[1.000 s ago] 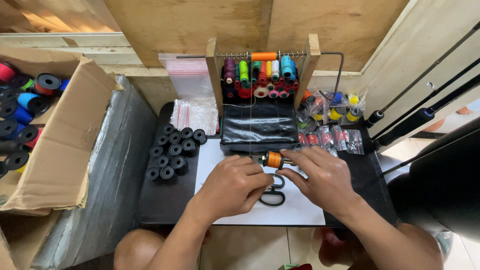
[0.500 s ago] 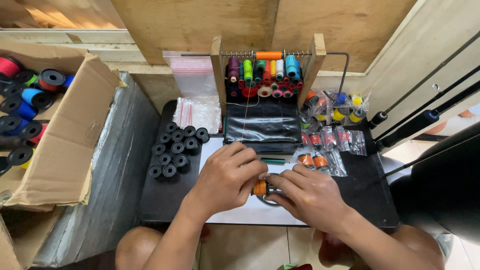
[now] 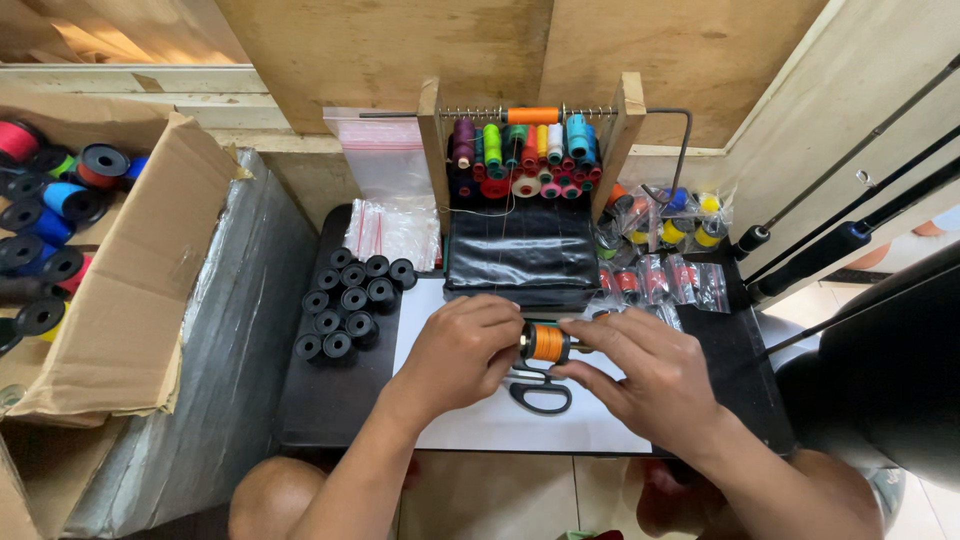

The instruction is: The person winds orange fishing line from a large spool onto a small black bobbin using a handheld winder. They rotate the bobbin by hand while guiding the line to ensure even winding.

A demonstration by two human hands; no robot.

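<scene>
Both hands meet over a white sheet (image 3: 470, 425) on a small black table (image 3: 330, 400). Between them is a small spool of orange thread (image 3: 547, 343), lying sideways. My left hand (image 3: 462, 350) grips its left end and my right hand (image 3: 640, 365) pinches its right end. Black-handled scissors (image 3: 540, 392) lie on the sheet just below the spool, partly under my fingers. A thin thread runs up from the hands toward the wooden rack (image 3: 530, 150).
The rack holds several coloured thread spools, with an orange one on its top rod. Several empty black bobbins (image 3: 345, 300) stand left of the sheet. Bagged spools (image 3: 660, 275) lie at the right, clear bags (image 3: 390, 225) behind. A cardboard box (image 3: 110, 300) of spools sits left; rods (image 3: 840, 240) lean right.
The orange spool sat near the black block a second ago, dropped low over the scissors between both hands, and is now raised again and turned sideways. The scissors are uncovered.
</scene>
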